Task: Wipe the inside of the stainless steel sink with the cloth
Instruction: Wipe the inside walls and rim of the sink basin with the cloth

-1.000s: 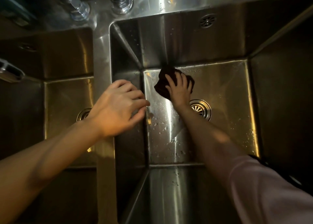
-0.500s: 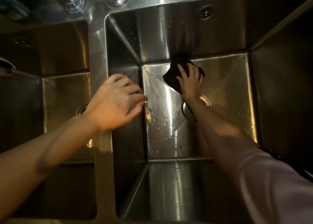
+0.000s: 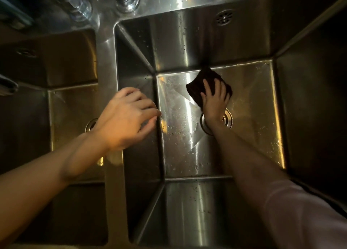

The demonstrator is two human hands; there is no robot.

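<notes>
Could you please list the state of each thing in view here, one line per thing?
Cloth: dark, flat on the sink floor near the back wall, under the right hand.
Right hand: fingers spread, pressing the cloth.
Left hand: loosely curled above the divider, holding nothing.
Sink: floor wet with droplets.
Drain: partly hidden by the wrist.
Left basin: dim.

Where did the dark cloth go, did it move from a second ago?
Yes. The cloth under the right hand slid to the right along the back of the sink floor, from left of the drain to straight behind it.
</notes>
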